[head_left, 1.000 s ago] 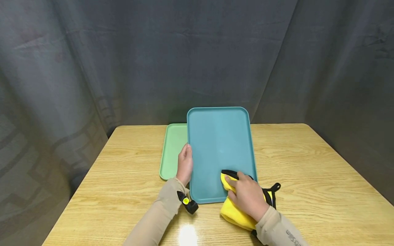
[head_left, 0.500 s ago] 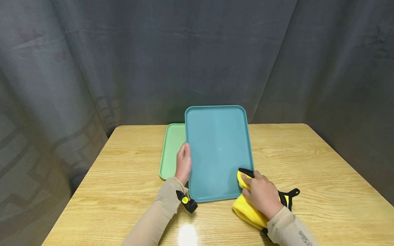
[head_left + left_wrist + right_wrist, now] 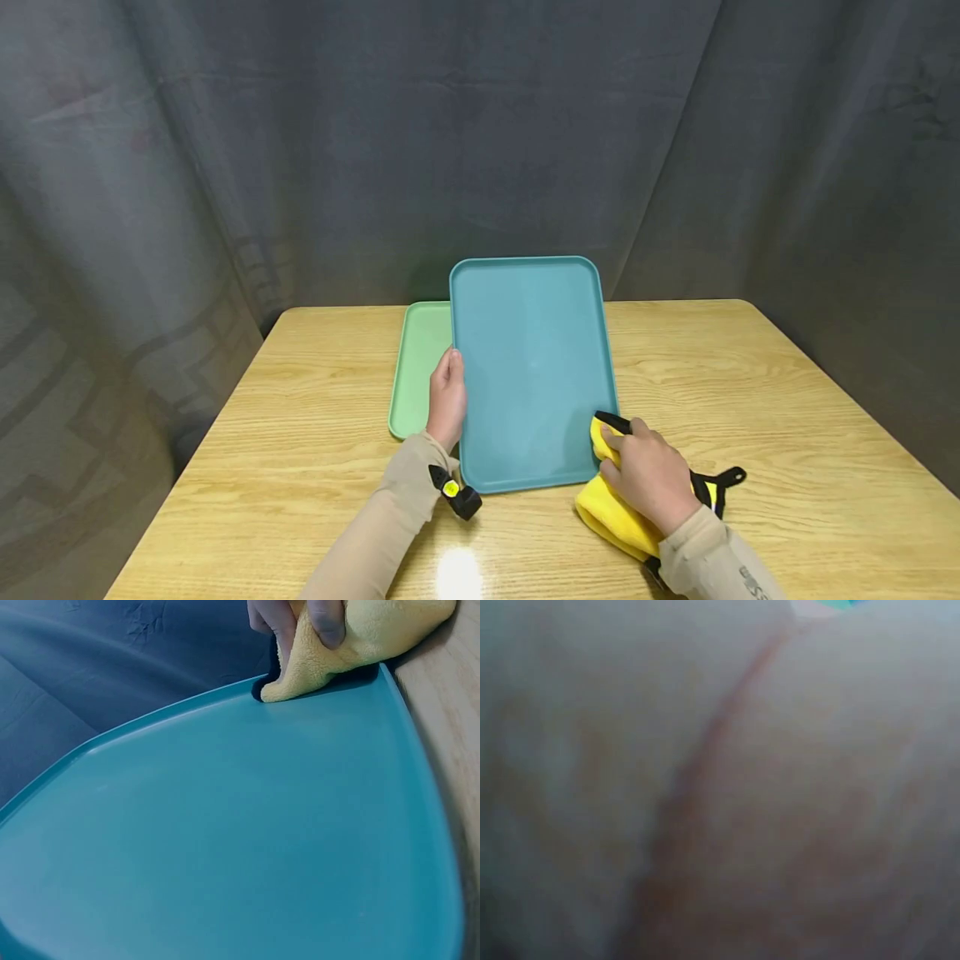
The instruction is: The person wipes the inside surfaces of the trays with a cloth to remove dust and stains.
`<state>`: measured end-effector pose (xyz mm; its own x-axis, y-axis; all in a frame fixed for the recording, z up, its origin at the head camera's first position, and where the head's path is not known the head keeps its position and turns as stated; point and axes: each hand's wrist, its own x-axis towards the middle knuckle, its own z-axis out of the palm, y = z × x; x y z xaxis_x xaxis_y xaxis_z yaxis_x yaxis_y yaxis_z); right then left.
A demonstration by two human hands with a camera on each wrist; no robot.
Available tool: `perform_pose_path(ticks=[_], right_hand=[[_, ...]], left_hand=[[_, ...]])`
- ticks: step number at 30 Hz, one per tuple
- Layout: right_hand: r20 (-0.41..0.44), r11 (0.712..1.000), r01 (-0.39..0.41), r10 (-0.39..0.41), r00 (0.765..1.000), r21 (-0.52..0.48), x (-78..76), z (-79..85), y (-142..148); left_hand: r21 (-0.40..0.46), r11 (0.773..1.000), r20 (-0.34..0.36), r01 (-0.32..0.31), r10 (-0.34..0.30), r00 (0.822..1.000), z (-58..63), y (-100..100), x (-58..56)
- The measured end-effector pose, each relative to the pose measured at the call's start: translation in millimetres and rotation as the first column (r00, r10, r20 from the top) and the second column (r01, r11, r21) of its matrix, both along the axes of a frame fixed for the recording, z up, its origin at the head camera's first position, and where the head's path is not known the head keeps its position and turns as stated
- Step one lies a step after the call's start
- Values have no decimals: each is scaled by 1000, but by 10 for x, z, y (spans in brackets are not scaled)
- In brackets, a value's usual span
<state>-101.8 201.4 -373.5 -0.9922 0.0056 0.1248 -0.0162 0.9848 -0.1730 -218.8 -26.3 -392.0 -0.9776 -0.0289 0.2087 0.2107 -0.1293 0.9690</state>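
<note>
A blue-green rectangular tray is tilted up off the wooden table, its inner face toward me. My left hand grips its left edge, thumb in front and the other fingers hidden behind. At the tray's lower right corner, my right hand holds a folded yellow cloth with black edging and a black loop. In the left wrist view the cloth lies over the tray's rim near a corner, with fingers pressed into it. Skin fills nearly all of the right wrist view, blurred.
A light green tray lies flat on the wooden table, partly hidden behind the blue-green one. Dark grey curtains hang behind the table and along both sides.
My right hand has moved the cloth rightward across the tray's lower part to its right edge. The blue-green tray has shifted slightly left and up in my left hand.
</note>
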Motion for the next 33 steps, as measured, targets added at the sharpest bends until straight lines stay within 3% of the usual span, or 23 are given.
perform_pose_path(ticks=[6,14,27,33], right_hand=[[70,1000,-3,4,998,-20,38,27,-13],[87,999,-35,36,996,-13,62,3,-81],[41,982,-179,181,983,-54,124,-40,-446],[51,960,-277,280,959,-49,87,-44,-664]], left_hand=[[5,1000,-19,-21,22,1000,7,7,4],[-4,998,-3,-63,63,998,-12,25,-14],[26,999,3,-46,46,999,-37,23,-4],[33,999,11,-24,24,1000,-41,13,4]])
